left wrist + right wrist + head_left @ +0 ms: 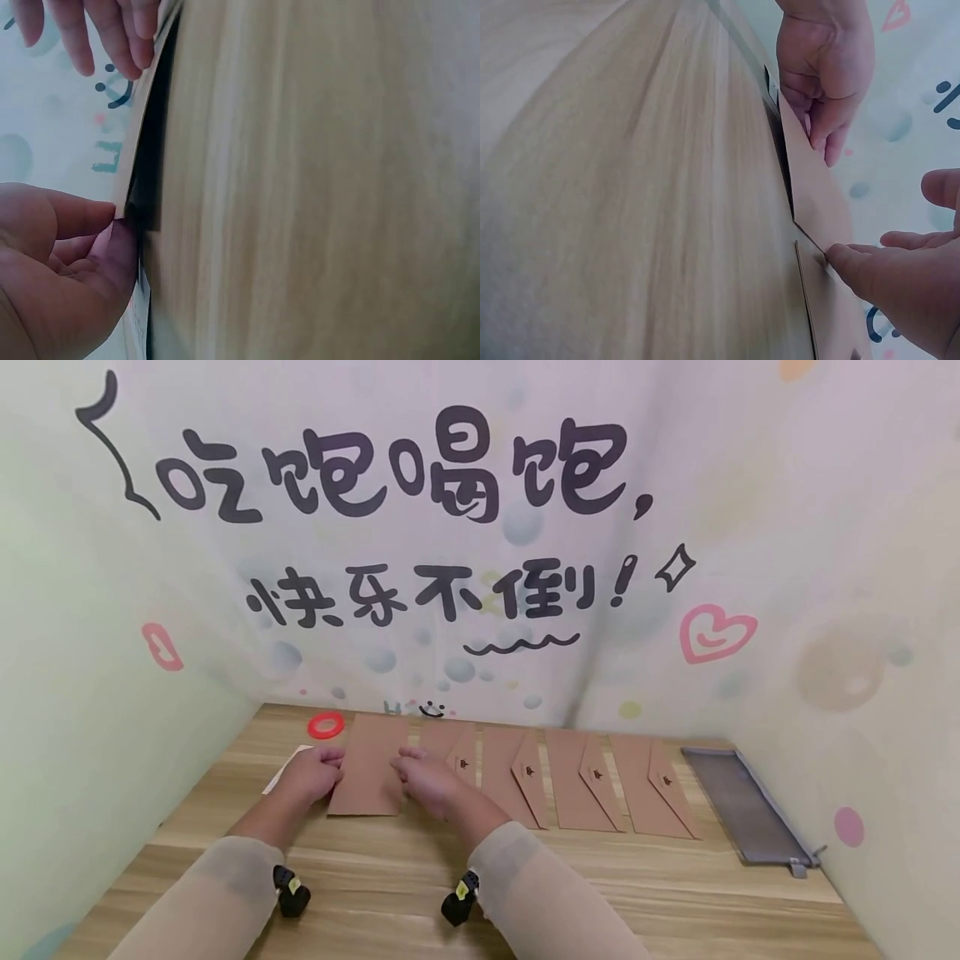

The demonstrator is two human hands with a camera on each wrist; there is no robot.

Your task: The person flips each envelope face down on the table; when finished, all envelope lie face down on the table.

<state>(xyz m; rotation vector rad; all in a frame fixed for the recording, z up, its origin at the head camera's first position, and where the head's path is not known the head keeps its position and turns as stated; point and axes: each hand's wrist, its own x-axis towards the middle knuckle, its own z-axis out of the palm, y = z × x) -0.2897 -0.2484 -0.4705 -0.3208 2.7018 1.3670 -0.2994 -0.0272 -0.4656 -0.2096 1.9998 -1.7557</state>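
Observation:
A plain brown kraft envelope [367, 767] lies at the left end of a row of brown envelopes, its left edge raised off the table. My left hand [318, 772] pinches that left edge between thumb and fingers, as the left wrist view shows the hand [67, 262] close up. With fairly straight fingers, my right hand [431, 781] touches the envelope's right edge, seen also in the right wrist view [907, 277]. Just right of it lies another envelope [441, 739], partly covered by the right hand, its flap on the right bearing a small dark print.
Further right lie more brown envelopes [502, 777], flaps folded on their right sides. A grey zip pouch [750, 814] sits at the table's right end. Behind the left hand are a red ring [311, 727] and a white paper strip [279, 777]. A printed curtain [450, 685] backs the wooden table.

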